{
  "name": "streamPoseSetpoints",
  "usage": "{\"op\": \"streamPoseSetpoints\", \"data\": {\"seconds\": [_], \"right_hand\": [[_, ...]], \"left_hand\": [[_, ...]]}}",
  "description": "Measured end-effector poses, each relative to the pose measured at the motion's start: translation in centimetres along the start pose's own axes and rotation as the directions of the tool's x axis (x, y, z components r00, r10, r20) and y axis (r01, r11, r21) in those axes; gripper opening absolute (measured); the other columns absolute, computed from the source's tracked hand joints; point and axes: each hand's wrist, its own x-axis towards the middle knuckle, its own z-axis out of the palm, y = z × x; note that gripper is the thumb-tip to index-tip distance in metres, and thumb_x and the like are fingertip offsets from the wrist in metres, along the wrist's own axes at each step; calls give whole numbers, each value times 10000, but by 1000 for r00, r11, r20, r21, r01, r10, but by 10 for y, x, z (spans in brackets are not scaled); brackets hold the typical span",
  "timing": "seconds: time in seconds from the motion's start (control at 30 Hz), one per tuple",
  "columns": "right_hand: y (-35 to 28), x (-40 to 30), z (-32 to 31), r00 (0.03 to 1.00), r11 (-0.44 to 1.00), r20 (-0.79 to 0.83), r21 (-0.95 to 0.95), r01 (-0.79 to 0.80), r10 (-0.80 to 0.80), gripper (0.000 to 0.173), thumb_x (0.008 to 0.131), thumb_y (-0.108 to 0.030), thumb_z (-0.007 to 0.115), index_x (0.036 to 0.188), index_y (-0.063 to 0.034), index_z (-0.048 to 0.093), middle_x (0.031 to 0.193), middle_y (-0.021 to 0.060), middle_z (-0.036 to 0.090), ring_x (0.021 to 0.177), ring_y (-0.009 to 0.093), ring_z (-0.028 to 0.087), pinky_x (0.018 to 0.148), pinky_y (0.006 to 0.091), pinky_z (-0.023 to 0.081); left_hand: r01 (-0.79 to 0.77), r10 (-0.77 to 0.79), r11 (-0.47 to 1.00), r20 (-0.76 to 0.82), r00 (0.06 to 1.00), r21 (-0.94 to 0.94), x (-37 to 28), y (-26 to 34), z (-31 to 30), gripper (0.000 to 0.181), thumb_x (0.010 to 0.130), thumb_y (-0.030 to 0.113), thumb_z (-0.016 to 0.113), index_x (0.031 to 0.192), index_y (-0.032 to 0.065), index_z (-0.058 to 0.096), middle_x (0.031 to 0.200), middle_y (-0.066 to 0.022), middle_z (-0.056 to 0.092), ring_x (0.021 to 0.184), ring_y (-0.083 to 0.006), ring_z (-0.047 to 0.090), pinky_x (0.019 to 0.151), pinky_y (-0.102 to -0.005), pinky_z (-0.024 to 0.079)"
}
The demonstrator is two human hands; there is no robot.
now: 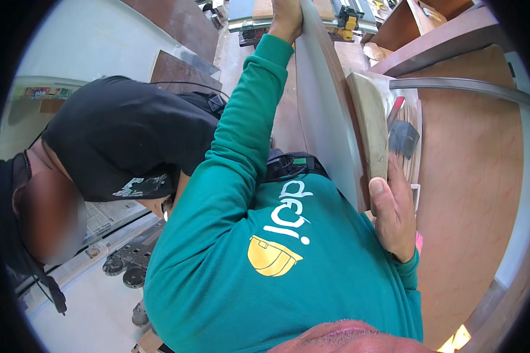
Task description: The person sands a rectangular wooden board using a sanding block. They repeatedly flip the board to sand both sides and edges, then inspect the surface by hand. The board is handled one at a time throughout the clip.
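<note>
A tall white-faced panel (322,88) with a brown edge stands lengthwise in front of me. My left hand (288,20) is against the panel's far end; the picture's top rim cuts off its fingers. Near the panel's close end, my right hand (395,216) grips the lower end of a curved pale wood piece (369,119). That piece lies along the panel's brown edge, my thumb on its end and my fingers along its far side. Just beyond are a red-handled tool (396,110), a dark grey block (404,139) and thin wooden strips (411,165).
A co-worker in a black shirt (128,128) bends close at my left. Far ahead, a yellow-and-black machine part (349,22) sits by a metal rail (256,25). A large wood-grain board (472,176) spans the right. Black round feet (132,276) show at lower left.
</note>
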Motion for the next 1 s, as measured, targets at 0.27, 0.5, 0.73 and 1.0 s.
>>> {"op": "streamPoseSetpoints", "data": {"seconds": [0.27, 0.5, 0.73, 1.0], "right_hand": [[3, -16, -7, 999, 998, -3, -48, -50, 50, 573, 1070, -413, 529, 1366, 78, 525, 1103, 235, 673, 953, 369, 679, 859, 423, 519], [2, -21, -9, 999, 999, -3, -27, -46, 46, 557, 1063, -387, 539, 1373, 75, 512, 1043, 232, 688, 914, 376, 691, 838, 433, 527], [2, -30, -6, 999, 999, -2, 13, -51, 51, 585, 1052, -415, 551, 1370, 76, 527, 1088, 248, 680, 937, 408, 678, 855, 439, 524], [13, -55, -8, 993, 992, -35, 60, -110, 113, 639, 1051, -476, 542, 1373, 76, 534, 1091, 247, 678, 955, 375, 677, 866, 432, 516]], "left_hand": [[19, -19, 1000, 12, 1000, 3, 0, -4, 0, 376, 1105, 381, 449, 963, 96, 648, 775, -39, 619, 677, -168, 595, 625, -310, 477], [27, -26, 1000, 26, 999, -13, 3, -4, -1, 385, 1103, 398, 456, 991, 88, 653, 799, -51, 636, 703, -178, 615, 647, -311, 494], [30, -29, 999, 43, 999, -26, 4, -1, -3, 397, 1102, 415, 463, 1019, 80, 658, 823, -63, 653, 729, -188, 636, 668, -311, 512], [60, -57, 997, 77, 995, -48, 10, -5, -5, 415, 1100, 435, 472, 1050, 70, 664, 851, -77, 672, 758, -199, 658, 693, -313, 532]]}}
